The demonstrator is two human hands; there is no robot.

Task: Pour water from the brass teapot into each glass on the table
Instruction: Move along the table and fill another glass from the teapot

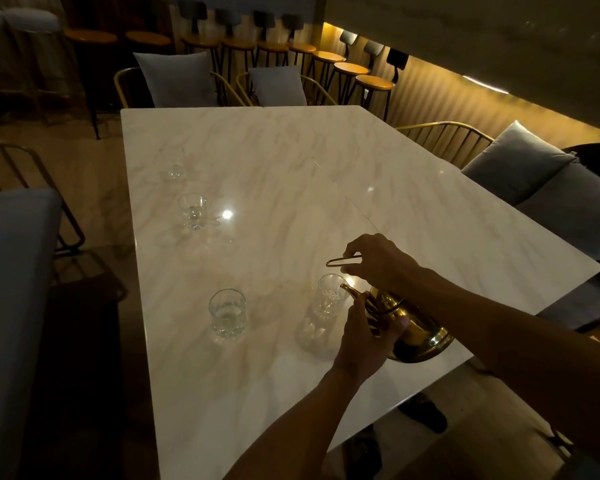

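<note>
The brass teapot [418, 332] is tilted to the left above the marble table [291, 168], its spout at the rim of a clear glass [329, 294]. My right hand [378, 263] grips the teapot's thin handle from above. My left hand [364, 336] steadies the teapot's neck from the front. Three more glasses stand along the table's left side: a near one [227, 313], a middle one [192, 210] and a far one [174, 164]. The near and middle glasses seem to hold some water. In the dim light no stream of water shows.
Gold wire chairs with grey cushions [177, 79] surround the table. A grey bench [11, 306] is at the left, a cushioned seat [534, 181] at the right. Bar stools [350, 69] line the back wall. A bright light reflection [227, 214] sits beside the middle glass.
</note>
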